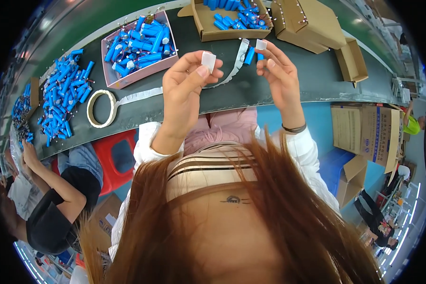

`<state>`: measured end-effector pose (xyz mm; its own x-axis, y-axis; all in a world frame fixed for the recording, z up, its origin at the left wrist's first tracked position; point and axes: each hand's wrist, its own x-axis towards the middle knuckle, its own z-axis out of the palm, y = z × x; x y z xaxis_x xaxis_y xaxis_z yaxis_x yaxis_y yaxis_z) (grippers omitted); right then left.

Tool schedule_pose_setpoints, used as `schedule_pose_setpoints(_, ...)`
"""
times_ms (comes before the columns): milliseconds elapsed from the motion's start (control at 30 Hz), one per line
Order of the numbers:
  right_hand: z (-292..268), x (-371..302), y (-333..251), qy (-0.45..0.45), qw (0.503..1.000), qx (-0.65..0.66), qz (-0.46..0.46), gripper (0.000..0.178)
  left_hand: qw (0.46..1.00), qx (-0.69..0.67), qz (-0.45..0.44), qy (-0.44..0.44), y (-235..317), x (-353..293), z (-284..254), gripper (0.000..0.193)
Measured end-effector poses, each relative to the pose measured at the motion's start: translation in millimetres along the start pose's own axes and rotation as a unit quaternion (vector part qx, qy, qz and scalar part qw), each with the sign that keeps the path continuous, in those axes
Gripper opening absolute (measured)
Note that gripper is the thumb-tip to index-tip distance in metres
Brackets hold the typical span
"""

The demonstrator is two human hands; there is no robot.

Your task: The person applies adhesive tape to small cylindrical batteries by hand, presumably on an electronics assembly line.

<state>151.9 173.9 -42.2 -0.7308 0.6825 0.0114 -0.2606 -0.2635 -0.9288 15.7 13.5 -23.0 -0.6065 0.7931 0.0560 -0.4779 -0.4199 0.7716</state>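
Observation:
My left hand [185,92] is raised over the near edge of the dark worktable, thumb and fingers pinching a small white square sticker [208,61]. To its right, my right hand [281,78] pinches another white square piece [261,44] at its fingertips. Just beside the right fingers is a blue cylindrical battery cell [249,56], and part of another shows behind them; both look to be on the table. A white tape strip [139,96] runs from a tape roll [102,108], passes behind my left hand and curves up toward the cells.
A pink box [116,81] full of wired blue cells stands at the back left, beside a loose heap of cells [64,94]. Behind my hands is a cardboard tray [234,34] of cells. Cardboard boxes [312,28] stand back right. A co-worker [61,203] sits at the left.

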Motion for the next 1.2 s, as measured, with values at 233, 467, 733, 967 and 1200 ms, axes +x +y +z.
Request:
schedule_pose_setpoints(233, -32, 9, 5, 0.083, 0.807, -0.539, -0.227, 0.064, 0.975, -0.161, -0.148, -0.037, -14, -1, -2, 0.027)
schedule_pose_setpoints(467, -32, 25, 25, 0.094, 0.813, -0.538, -0.200, 0.066, 0.982, -0.105, -0.154, -0.009, -17, -6, 4, 0.027)
schedule_pose_setpoints(733, -34, 36, 38, 0.136, 0.841, -0.511, -0.117, 0.069, 0.988, -0.093, -0.123, 0.003, -20, -9, 2, 0.028)
schedule_pose_setpoints(967, -30, 15, 31, 0.134, 0.803, -0.561, -0.148, 0.074, 0.988, -0.091, -0.127, -0.007, -27, -8, 3, 0.028)
schedule_pose_setpoints(1200, -8, -22, 12, 0.191, 0.924, -0.286, -0.168, 0.077, 0.996, -0.039, -0.082, 0.016, -38, -7, 8, 0.059)
